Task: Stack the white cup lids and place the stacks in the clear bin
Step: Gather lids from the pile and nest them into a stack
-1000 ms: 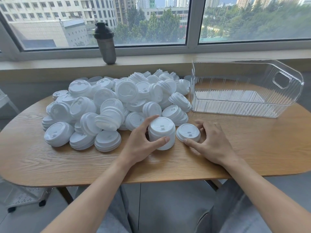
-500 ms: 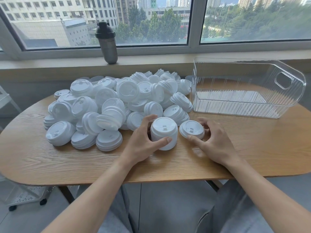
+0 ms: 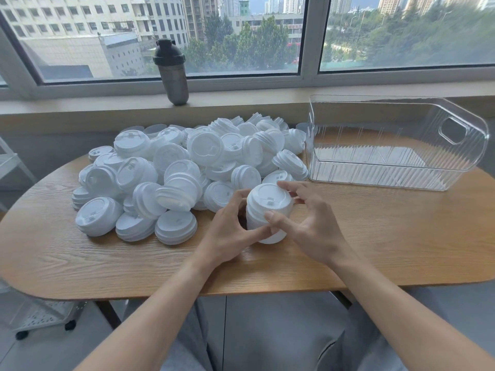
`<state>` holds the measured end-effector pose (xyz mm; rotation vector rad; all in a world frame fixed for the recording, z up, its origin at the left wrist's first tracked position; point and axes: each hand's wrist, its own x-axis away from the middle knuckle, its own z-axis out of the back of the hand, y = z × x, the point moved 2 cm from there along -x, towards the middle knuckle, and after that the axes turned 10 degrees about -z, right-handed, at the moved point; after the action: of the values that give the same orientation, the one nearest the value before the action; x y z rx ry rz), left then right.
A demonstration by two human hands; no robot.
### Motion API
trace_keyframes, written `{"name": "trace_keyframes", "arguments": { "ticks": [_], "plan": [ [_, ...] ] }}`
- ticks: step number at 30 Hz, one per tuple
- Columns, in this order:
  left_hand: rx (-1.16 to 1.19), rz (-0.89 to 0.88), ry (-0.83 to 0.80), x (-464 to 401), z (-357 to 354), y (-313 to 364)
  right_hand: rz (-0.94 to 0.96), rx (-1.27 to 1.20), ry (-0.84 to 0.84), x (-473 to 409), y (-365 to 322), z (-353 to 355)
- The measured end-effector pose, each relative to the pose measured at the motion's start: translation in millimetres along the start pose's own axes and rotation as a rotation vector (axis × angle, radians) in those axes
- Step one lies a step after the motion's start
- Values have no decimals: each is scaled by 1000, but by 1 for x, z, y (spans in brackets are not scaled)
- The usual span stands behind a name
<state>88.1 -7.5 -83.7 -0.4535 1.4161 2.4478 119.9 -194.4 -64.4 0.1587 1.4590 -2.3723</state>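
Wooden worktop (image 3: 375, 236) under window. Left grip (image 3: 230, 236) and right grip (image 3: 313, 231) both clasp lid stack (image 3: 267, 210); lid pile (image 3: 187, 170) left, clear bin (image 3: 396, 145) beyond right.

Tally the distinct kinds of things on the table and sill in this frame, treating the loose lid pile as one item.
Stack of lids held in both hands: 1
Pile of loose white lids: 1, too many lids to count singly
Clear bin: 1, nothing in it
Dark shaker bottle on the sill: 1
Total: 4
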Motion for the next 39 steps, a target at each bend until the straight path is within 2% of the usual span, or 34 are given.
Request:
{"name": "trace_keyframes", "arguments": {
  "ticks": [15,20,22,26,30,33,39],
  "plan": [
    [-3,-13,5,-1,0,-4,-82,66,-67,-7,4,-3],
    [-11,-4,3,-1,1,-3,-57,142,-108,-12,3,2],
    [-10,7,10,0,1,-1,-70,98,-116,-13,7,4],
    [-10,15,17,-2,0,-1,-106,-36,57,-20,22,9],
    [-4,18,21,-3,0,-3,-27,110,225,-35,42,8],
    [4,14,20,-3,0,-5,32,188,240,-46,48,2],
    [6,22,11,-3,0,-8,-15,235,144,-66,48,-7]
  ]
}}
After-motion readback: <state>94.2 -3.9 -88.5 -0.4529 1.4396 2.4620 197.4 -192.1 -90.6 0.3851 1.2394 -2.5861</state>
